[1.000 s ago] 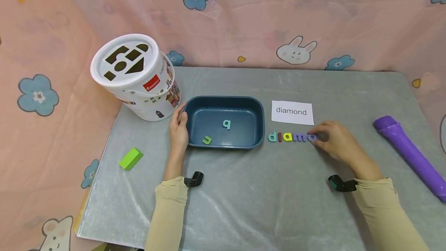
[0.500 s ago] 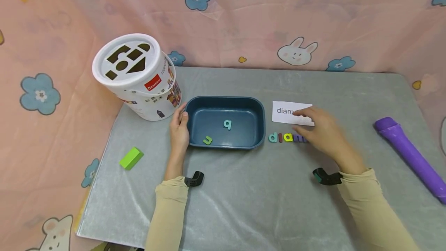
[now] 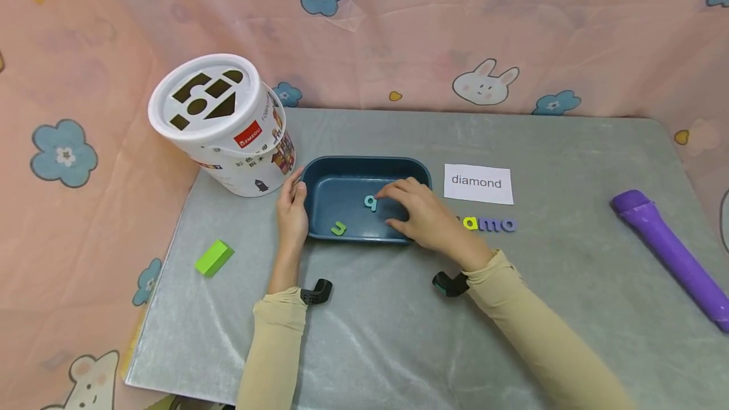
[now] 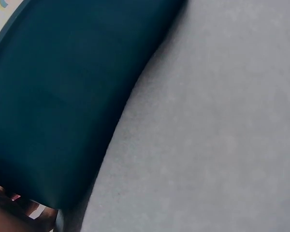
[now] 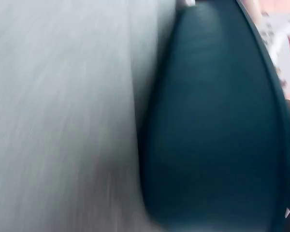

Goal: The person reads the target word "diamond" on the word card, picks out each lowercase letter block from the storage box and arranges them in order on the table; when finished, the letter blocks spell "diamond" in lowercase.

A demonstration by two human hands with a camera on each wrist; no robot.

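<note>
A green block (image 3: 213, 259) lies alone near the left edge of the grey table (image 3: 398, 347). Behind it, a white bucket (image 3: 228, 125) leans tilted, its lid cut with shaped holes. Just beside the bucket sits a dark blue tray (image 3: 364, 166). The left hand (image 3: 292, 217) rests against the tray's left end, fingers fairly straight along the wall and thumb by the rim, steadying it without closing round anything. Inside the tray lie two small letters: a green letter (image 3: 338, 228) near the front wall and a teal letter (image 3: 371, 202) in the middle of the floor. The right hand (image 3: 424, 214) reaches over the tray's right rim, fingers loosely curved, with the fingertips (image 3: 383, 193) right at the teal letter; whether they already pinch it or only touch it cannot be told. To the right of the tray, a row of coloured letters (image 3: 490, 224) lies on the table, its left end hidden behind the right wrist. Just behind the row lies a white card (image 3: 478, 183) printed with "diamond". Well apart, at the far right, a purple tube (image 3: 672, 252) lies slanted on the table.
</note>
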